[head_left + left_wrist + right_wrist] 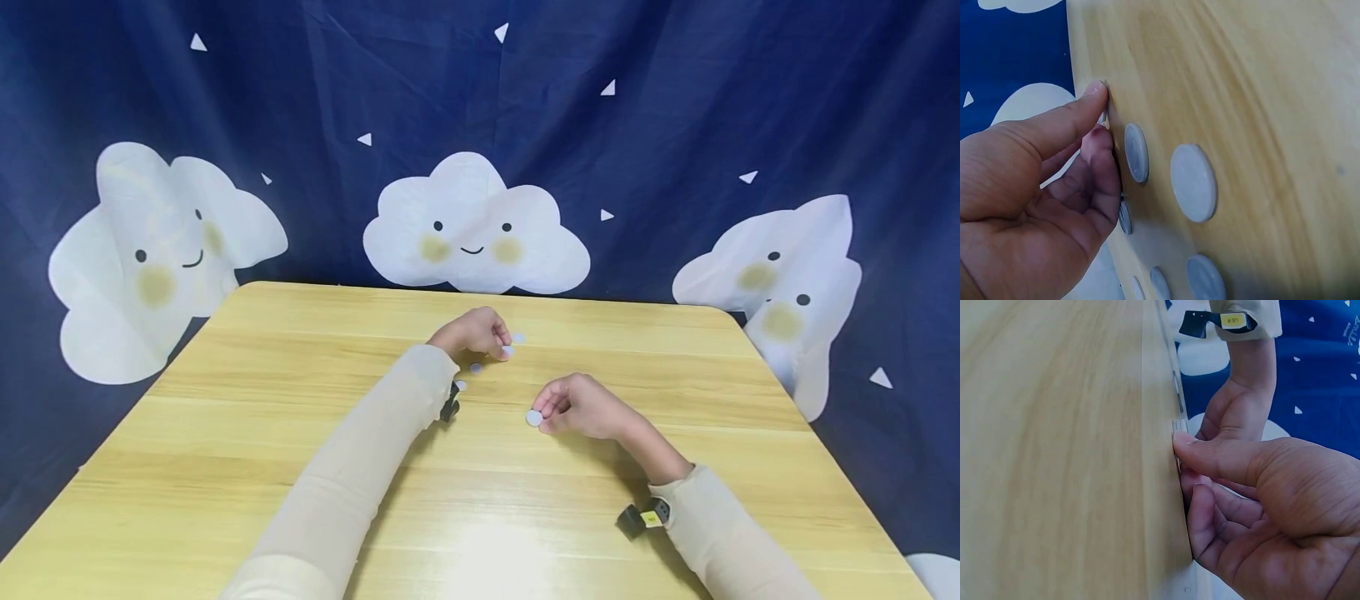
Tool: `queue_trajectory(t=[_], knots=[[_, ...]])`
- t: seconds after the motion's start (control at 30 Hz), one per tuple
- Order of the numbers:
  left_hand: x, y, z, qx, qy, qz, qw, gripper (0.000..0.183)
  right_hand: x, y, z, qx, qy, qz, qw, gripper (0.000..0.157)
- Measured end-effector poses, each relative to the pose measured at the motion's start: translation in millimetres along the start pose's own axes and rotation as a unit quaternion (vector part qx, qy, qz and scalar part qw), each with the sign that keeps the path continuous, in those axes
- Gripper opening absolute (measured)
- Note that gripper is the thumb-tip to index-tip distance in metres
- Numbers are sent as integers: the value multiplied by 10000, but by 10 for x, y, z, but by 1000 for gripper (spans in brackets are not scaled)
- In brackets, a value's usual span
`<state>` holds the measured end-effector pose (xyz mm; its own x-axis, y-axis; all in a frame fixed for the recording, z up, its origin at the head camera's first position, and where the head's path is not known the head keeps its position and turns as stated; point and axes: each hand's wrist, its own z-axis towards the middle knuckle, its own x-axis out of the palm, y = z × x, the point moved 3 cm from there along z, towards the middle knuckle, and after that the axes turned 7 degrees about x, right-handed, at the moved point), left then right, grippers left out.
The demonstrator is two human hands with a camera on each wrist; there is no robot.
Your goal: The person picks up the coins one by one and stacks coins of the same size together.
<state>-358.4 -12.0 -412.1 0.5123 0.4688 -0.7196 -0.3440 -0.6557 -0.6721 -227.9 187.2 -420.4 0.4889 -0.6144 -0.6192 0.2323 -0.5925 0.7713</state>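
Observation:
My left hand (pixel 480 331) is over the far middle of the table and pinches a pale round, coin-like disc (pixel 507 352) between thumb and fingers. In the left wrist view only a sliver of it shows; grey discs lie flat beside the hand, among them a grey-faced disc (pixel 1136 153) and a larger-looking disc (pixel 1193 183). Nearer to me and to the right, my right hand (pixel 585 407) pinches another coin-like disc (pixel 534 417) at the tabletop. In the right wrist view the thumb (pixel 1186 439) and fingers mostly hide that disc.
Loose discs lie around the left hand: a far disc (pixel 519 338), a middle disc (pixel 476 368) and a near disc (pixel 461 385) by the wrist. The wooden table (pixel 225 442) ends at a dark blue curtain (pixel 315 75) printed with clouds. Both wrists carry small black cameras.

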Motion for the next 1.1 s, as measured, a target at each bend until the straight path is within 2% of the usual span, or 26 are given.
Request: queue_trajectory(t=[0.3,0.6,0.77,0.93,1.1], knots=[[18,16,23,10,-25,-84,10000,19,8,-26,10,56,15,-7,10000,18],[32,-23,37,411,-220,135,9988,19,0,-19,5,49,14,-27,10000,18],[43,-23,16,587,-286,20,9979,14,5,-16,2,43,17,-65,10000,18],[35,-2,-21,633,-281,-671,9953,6,8,-3,-4,33,8,-75,10000,18],[31,29,-58,442,-245,-1617,9855,10,4,-4,0,31,-15,-68,10000,18]])
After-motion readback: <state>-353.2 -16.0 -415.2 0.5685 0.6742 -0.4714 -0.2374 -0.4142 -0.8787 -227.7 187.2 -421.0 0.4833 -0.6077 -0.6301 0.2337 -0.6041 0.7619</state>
